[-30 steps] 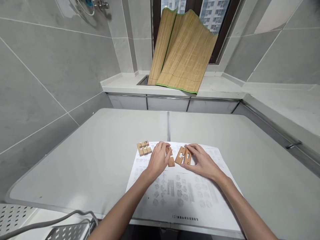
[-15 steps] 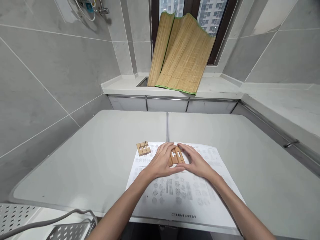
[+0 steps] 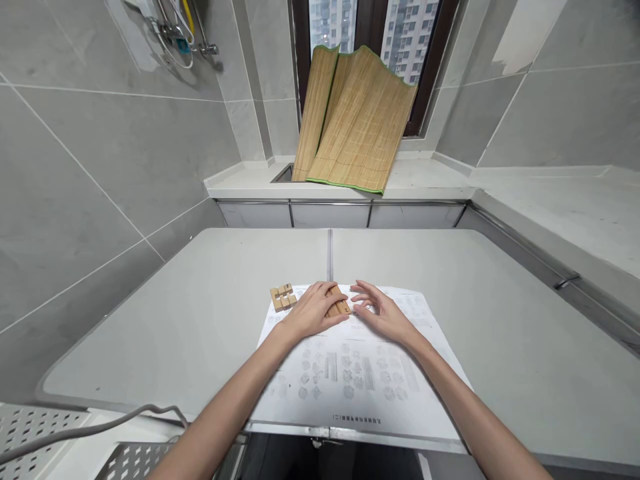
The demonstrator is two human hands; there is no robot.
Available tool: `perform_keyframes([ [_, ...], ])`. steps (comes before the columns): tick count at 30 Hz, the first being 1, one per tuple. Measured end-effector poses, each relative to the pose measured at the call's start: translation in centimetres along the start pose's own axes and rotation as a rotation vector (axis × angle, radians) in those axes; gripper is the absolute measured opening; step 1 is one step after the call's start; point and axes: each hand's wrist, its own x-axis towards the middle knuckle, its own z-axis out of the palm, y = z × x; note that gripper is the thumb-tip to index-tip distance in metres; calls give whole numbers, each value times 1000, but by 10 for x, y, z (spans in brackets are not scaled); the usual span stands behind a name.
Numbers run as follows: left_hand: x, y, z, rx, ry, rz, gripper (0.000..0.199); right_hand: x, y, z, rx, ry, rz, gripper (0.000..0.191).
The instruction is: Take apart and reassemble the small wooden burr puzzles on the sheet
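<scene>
My left hand (image 3: 316,309) lies over a group of flat wooden pieces (image 3: 341,307), its fingers and thumb closed around them on the paper. Just to the right, my right hand (image 3: 379,311) is off the pieces, its fingers apart and nothing in it. Several more small wooden blocks (image 3: 283,299) sit together left of my left hand, at the upper left corner of the printed sheet (image 3: 360,400). My left fingers hide part of the pieces beneath them.
A pale folding table (image 3: 200,320) with a centre seam carries the sheet. Behind it a bamboo mat (image 3: 363,123) leans against the window above a white ledge (image 3: 420,177). At the lower left are a grey cable (image 3: 100,427) and a perforated white rack (image 3: 35,427).
My right hand has let go of the wooden pieces and opened beside them. My left hand has come further over them, and the pieces sit slightly more to the left. The camera view has shifted.
</scene>
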Motion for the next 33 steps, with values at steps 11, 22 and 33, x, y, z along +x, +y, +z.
perform_keyframes([
  [11,-20,-42,-35,-3,23,-80,47,-1,-4,0,-57,20,3,51],
  [22,-70,-105,-51,-269,435,-623,51,-2,-9,0,111,143,96,33],
  [33,-77,-100,-46,-366,436,-641,44,-2,-14,-4,266,378,165,29],
])
